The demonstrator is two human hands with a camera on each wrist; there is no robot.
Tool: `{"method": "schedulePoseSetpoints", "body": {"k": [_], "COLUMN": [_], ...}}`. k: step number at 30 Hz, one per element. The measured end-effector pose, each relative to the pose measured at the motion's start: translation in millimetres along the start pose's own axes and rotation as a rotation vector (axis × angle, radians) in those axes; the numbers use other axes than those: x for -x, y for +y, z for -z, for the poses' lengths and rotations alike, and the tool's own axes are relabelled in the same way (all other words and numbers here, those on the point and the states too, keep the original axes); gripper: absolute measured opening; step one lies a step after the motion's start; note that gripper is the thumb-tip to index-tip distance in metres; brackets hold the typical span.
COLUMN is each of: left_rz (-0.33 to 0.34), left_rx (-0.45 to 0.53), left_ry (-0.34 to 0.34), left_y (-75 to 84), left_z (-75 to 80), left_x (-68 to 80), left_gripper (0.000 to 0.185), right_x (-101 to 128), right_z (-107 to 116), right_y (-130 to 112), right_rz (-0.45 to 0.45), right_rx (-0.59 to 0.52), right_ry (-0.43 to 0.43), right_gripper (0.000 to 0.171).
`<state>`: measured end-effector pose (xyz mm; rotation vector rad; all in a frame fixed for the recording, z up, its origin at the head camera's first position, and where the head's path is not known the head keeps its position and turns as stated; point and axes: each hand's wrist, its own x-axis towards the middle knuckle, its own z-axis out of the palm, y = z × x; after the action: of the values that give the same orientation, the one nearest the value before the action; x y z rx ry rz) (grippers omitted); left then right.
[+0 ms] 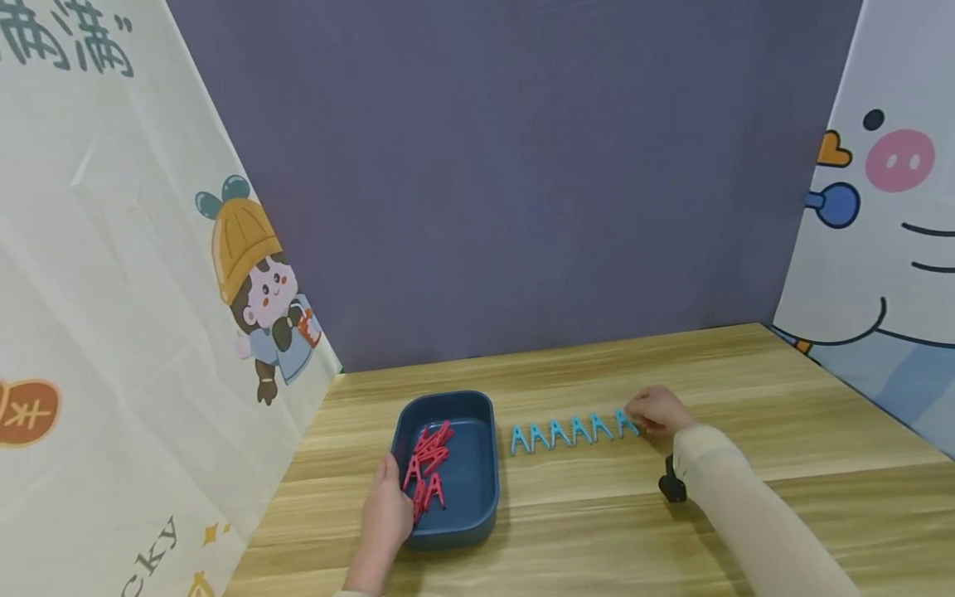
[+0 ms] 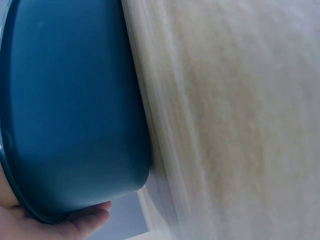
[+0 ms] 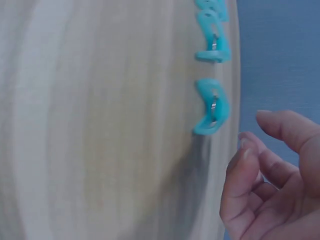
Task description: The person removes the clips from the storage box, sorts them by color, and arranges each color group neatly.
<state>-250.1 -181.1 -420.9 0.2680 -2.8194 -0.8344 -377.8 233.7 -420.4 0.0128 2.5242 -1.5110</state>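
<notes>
My left hand (image 1: 388, 506) grips the left side of a dark blue plastic tub (image 1: 470, 473); in the left wrist view its fingers (image 2: 92, 222) curl around the tub's rounded corner. Inside the tub, red clothespins (image 1: 430, 452) lie in a loose pile along the left. To the tub's right runs a row of several light-blue clothespins (image 1: 576, 429), set side by side like letter A's. At the row's right end, my right hand (image 1: 660, 410) is beside the last clothespin (image 3: 215, 107). The right wrist view shows thumb and fingers parted, with nothing between them.
A wood-grain table (image 1: 567, 514) carries everything. A plain purple-grey panel (image 1: 522, 182) rises along its back edge. Printed cloths with cartoon figures hang at the left (image 1: 142, 249) and the right. A black strap device (image 1: 672, 485) sits at the right wrist.
</notes>
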Motion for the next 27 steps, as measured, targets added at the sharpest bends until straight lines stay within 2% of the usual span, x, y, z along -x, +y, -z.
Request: {"method": "schedulePoseSetpoints", "body": {"k": [11,18,27], "left_rz": [-0.002,0.003,-0.005], "left_rx": [0.01,0.015,0.018], "left_ry": [0.011,0.019,0.025], "left_y": [-0.8,-1.0,-0.6], "left_z": [-1.4,-2.6,-2.2], "left_x": [0.5,0.7,1.7], "left_gripper": [0.056,0.057,0.057], "right_x": [-0.3,-0.2,-6.0], "right_z": [-0.9,-12.6,-27.5], "right_y": [-23.8,-44.4,-70.0], "right_rz": [0.064,0.103,0.154], "right_rx": [-0.028,0.064,0.053], "right_ry": [-0.019,-0.027,-0.056], "right_gripper": [0.026,0.038,0.031]}}
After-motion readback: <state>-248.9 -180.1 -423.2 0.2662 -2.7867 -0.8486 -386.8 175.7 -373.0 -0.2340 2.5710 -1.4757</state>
